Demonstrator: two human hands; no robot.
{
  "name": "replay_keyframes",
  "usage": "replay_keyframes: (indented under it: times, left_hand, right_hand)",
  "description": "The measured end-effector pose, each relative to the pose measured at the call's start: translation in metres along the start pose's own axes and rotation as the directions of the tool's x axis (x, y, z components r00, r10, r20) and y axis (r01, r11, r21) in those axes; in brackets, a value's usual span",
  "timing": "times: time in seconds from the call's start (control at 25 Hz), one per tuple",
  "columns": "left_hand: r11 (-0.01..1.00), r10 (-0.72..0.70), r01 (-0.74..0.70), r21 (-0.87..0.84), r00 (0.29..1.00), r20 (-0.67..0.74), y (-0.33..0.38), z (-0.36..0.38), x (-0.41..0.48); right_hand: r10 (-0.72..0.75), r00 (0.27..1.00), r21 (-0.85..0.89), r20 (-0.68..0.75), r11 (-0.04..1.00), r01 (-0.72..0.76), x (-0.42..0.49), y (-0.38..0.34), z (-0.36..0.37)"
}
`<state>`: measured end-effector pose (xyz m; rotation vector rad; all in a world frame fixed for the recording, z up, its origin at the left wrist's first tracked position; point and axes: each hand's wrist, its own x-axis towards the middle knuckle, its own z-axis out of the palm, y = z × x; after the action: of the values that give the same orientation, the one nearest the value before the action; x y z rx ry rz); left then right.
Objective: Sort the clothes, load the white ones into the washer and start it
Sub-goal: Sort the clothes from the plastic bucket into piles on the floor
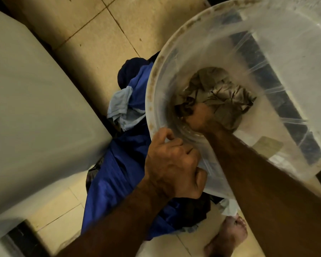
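Bucket (220,52): clear plastic, round, rim grimy, tilted over the floor (93,58).
L hand (172,164): fingers curled over the bucket's near rim, steadying it.
R hand (200,117): deep inside, fist closed on a crumpled pale cloth (222,97), at the bucket's bottom.
Blue pile (119,173): soft, slick-looking garments, some light blue, on floor betw. bucket and washer (35,108).
Washer: smooth white box, L edge of view.
Advice: keep rim held firm, lift cloth straight out, check colour before loading.
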<state>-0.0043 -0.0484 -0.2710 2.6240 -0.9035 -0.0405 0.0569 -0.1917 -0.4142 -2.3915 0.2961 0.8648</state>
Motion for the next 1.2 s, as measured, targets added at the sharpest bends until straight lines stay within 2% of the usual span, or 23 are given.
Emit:
replay_keyframes:
  times: [0.12,0.2,0.4,0.52,0.6,0.68,0.76,0.8,0.84,0.92,1.04,1.16,1.2]
  left_hand:
    - [1.0,-0.006,0.006,0.004,1.0,0.014,0.002,-0.001,0.0]
    - [1.0,-0.009,0.008,0.01,0.999,0.041,0.002,-0.004,0.001]
    - [0.997,-0.033,0.026,0.069,0.995,0.099,0.004,-0.009,0.003]
    - [0.993,-0.05,0.032,0.114,0.986,0.159,0.008,-0.014,0.002]
    - [0.99,-0.077,0.051,0.128,0.975,0.206,0.011,-0.018,0.003]
    - [0.99,-0.106,0.076,0.123,0.958,0.265,0.013,-0.021,0.004]
    - [0.99,-0.119,0.09,0.104,0.941,0.316,0.017,-0.03,0.001]
    - [0.991,-0.125,0.104,0.08,0.935,0.331,0.021,-0.036,-0.001]
    - [0.989,-0.146,0.15,0.014,0.931,0.334,0.026,-0.043,-0.003]
    - [0.933,-0.224,0.297,-0.202,0.921,0.319,0.043,-0.057,-0.009]
    - [0.722,-0.279,0.466,-0.512,0.873,0.4,0.076,-0.079,-0.018]
    - [0.609,-0.26,0.421,-0.672,0.907,0.332,0.096,-0.099,-0.024]
    - [0.524,-0.281,0.422,-0.74,0.906,0.318,0.1,-0.109,-0.027]
  right_hand:
    - [0.178,0.975,-0.016,-0.131,0.983,-0.181,-0.014,0.003,-0.007]
    - [0.204,0.967,0.057,-0.154,0.979,-0.197,-0.026,0.0,-0.013]
    - [0.289,0.957,0.189,-0.011,0.941,-0.282,-0.072,0.007,-0.022]
    - [0.353,0.932,0.069,0.085,0.931,-0.359,-0.108,0.007,-0.038]
    - [0.361,0.927,0.068,0.101,0.927,-0.369,-0.128,0.006,-0.05]
    - [0.347,0.932,0.211,0.1,0.908,-0.361,-0.145,0.004,-0.063]
    - [0.329,0.944,0.4,0.033,0.861,-0.314,-0.17,-0.006,-0.081]
    - [0.365,0.931,0.534,-0.015,0.79,-0.301,-0.186,-0.014,-0.091]
    - [0.433,0.9,0.685,-0.05,0.671,-0.285,-0.202,-0.024,-0.102]
    - [0.537,0.842,0.872,-0.052,0.436,-0.224,-0.234,-0.042,-0.12]
    - [0.532,0.846,0.942,-0.035,0.301,-0.151,-0.274,-0.061,-0.126]
    - [0.489,0.871,0.983,-0.039,0.177,-0.055,-0.308,-0.067,-0.129]
    - [0.494,0.868,0.979,-0.061,0.199,-0.045,-0.317,-0.066,-0.128]
